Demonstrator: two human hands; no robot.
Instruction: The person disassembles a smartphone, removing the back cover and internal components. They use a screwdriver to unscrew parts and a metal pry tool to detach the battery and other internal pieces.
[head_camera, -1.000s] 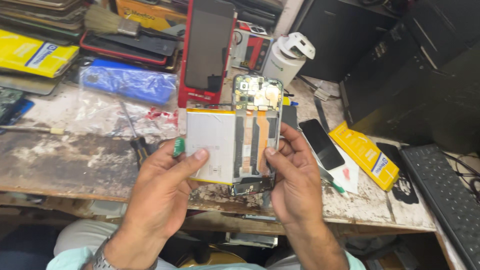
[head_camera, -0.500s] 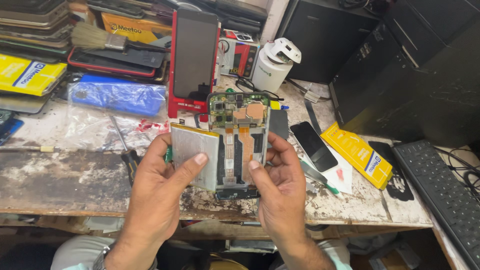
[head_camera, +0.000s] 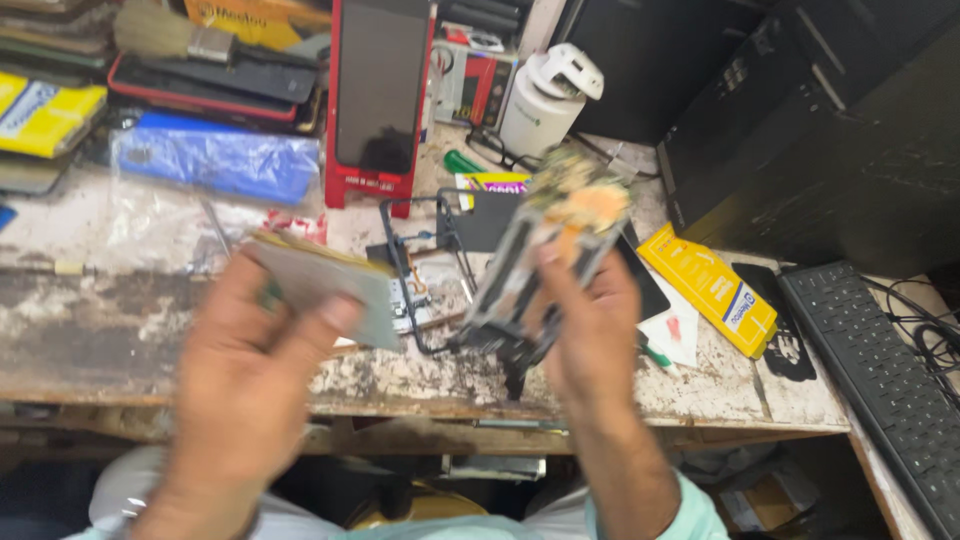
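- Opened phone (head_camera: 545, 265), back cover off, held by the right hand (head_camera: 590, 325) above the front edge of the workbench (head_camera: 120, 330); circuit board end tilted up and away, green and orange parts showing. Blurred, so detail is poor.
- Flat pale battery (head_camera: 320, 290) pinched in the left hand (head_camera: 245, 385), thumb on its face, held to the left of the phone and apart from it.
- Right hand grip: fingers wrapped behind the phone, thumb pressing its near edge. Closed firmly, by the look.
- Left hand grip: closed on the battery; wrist low, palm turned toward the camera.
- Risk, as I judge it: both pieces are over the bench edge, so a loosened pinch could drop them to the floor. Bending or squeezing the battery hard could damage it. The phone's bare board could knock the black wire stand (head_camera: 420, 260) just behind it.
- Behind the stand: a red-edged tablet (head_camera: 380, 95) standing upright, a white jar (head_camera: 545, 95) to its right.
- Right of the phone: a yellow box (head_camera: 710, 290), then a black keyboard (head_camera: 880, 380).
- Left of the tablet: a blue plastic packet (head_camera: 215, 160).
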